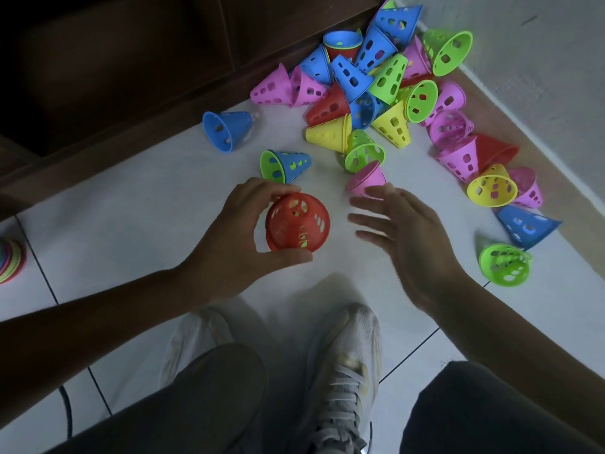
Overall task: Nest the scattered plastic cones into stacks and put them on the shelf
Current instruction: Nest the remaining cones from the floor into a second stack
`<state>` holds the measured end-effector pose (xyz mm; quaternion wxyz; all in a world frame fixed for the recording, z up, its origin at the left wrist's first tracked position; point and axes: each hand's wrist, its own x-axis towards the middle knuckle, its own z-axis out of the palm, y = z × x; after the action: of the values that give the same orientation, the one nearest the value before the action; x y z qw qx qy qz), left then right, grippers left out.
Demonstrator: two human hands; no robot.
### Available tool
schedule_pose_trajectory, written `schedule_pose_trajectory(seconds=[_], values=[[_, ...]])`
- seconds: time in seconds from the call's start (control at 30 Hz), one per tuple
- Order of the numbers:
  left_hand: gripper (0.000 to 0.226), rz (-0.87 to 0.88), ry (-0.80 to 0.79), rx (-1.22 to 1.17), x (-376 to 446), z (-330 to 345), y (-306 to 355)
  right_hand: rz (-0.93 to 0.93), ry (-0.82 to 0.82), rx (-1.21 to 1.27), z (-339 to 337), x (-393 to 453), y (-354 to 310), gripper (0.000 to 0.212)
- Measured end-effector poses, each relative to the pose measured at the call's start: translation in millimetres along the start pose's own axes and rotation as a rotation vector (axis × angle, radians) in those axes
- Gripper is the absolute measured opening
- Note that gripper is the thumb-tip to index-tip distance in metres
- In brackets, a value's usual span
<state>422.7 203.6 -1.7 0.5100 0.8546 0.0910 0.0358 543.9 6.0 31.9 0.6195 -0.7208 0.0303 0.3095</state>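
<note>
You are looking at nothing that can be read: no words, numbers, labels or brand marks are showing anywhere in this view.

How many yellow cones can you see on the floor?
3 yellow cones: one lying at the pile's near edge, one just right of it, one apart on the right, mouth toward the camera. Others may be buried.
</note>
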Motion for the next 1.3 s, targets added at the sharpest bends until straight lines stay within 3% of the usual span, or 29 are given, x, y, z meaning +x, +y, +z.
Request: schedule_pose_trajectory(seconds=[0.2,0.53,0.73,0.9,1.07,1.3], values=[[0.073,-0.082,-0.063,0.088,4,4,-17,-0.091,0.262,-0.159,-38,20,24,0.016],[0.089,-0.101,-0.145,0.210,10,0,-49,-0.170,0.194,-0.336,-45,39,41,0.010],[0.088,-0.066,-0.236,0.317,26,-25,-70,-0.329,0.195,-0.558,-41,57,33,0.013],[0.080,0.009,-0.121,0.380,44,-36,-79,-0.476,0.155,-0.861,-37,81,24,0.047],[0.081,0.030,-0.007,0.390,71,-36,-81,-0.447,0.024,-0.992,-26,107,14,0.079],[0.071,-0.011,0.027,0.308,100,-24,-81,-0.370,-0.114,-1.032,-21,141,19,0.091]])
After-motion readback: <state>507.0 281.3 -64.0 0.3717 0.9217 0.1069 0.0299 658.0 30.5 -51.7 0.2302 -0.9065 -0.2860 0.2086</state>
